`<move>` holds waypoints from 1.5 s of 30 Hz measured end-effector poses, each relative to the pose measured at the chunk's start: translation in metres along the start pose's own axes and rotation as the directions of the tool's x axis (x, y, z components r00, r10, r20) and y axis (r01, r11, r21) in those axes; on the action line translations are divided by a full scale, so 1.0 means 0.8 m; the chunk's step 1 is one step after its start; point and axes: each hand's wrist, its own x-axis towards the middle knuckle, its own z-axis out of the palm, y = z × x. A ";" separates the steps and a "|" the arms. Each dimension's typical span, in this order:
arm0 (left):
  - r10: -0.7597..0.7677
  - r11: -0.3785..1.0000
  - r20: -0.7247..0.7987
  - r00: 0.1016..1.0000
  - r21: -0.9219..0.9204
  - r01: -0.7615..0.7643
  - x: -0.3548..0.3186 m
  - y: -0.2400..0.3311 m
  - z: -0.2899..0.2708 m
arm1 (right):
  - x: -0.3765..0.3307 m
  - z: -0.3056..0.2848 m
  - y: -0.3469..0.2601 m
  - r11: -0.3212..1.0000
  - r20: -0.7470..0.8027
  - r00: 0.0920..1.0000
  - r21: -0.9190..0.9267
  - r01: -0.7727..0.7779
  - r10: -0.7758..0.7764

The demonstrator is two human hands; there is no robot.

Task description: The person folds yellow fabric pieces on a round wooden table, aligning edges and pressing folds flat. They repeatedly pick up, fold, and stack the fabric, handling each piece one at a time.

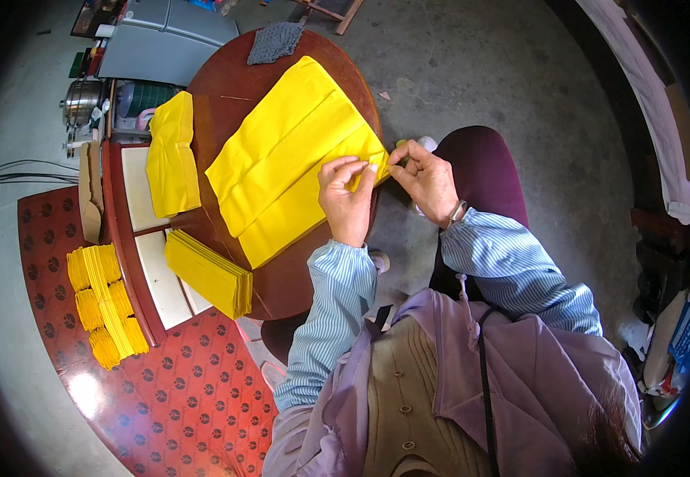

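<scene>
A large yellow cloth piece (289,151), creased lengthwise, lies across the round brown table (218,87). Its right-hand corner reaches the table's edge, where both hands meet it. My left hand (346,199) is closed on the cloth just inside that corner, thumb against bent fingers. At the corner's tip, the thumb and forefinger of my right hand (428,183) pinch the edge. A small fold of cloth shows between the two hands. Striped blue sleeves cover both forearms.
A folded yellow stack (210,270) and a smaller yellow piece (172,155) lie at the table's left. Bundled yellow pieces (106,302) rest on a red patterned surface (178,397). A grey knitted cloth (275,42) sits at the far edge, near a grey fridge (162,44).
</scene>
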 end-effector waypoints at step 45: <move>-0.044 0.998 0.005 0.999 -0.045 0.044 0.002 0.001 -0.002 | -0.002 -0.010 -0.013 0.986 0.033 0.991 -0.100 0.134 -0.132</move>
